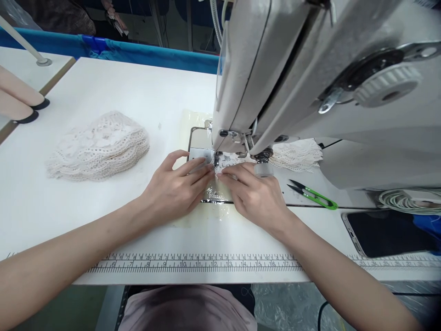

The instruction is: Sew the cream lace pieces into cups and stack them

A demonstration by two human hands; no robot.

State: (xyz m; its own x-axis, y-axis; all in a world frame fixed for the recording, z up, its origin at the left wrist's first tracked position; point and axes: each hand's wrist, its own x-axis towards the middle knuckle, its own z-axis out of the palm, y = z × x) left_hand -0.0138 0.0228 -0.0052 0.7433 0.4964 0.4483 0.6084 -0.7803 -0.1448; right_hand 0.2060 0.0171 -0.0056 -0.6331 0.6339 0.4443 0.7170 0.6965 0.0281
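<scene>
A small piece of white lace (229,159) lies under the presser foot (217,158) of a sewing machine (248,78). My left hand (177,186) is just left of the foot, its fingertips together at the lace's near edge; its thumb is hidden. From the right, my right hand (257,193) grips the same edge between closed fingers. Both sets of fingertips are close together, in front of the needle area. Beneath them is the metal needle plate (200,154), partly under clear film.
A stack of lace pieces (99,147) lies at left, and more lace (296,155) sits behind the machine head at right. Green thread snips (313,194), a phone (389,233) and a coiled cable (409,200) lie at right. A printed ruler (198,263) runs along the front edge.
</scene>
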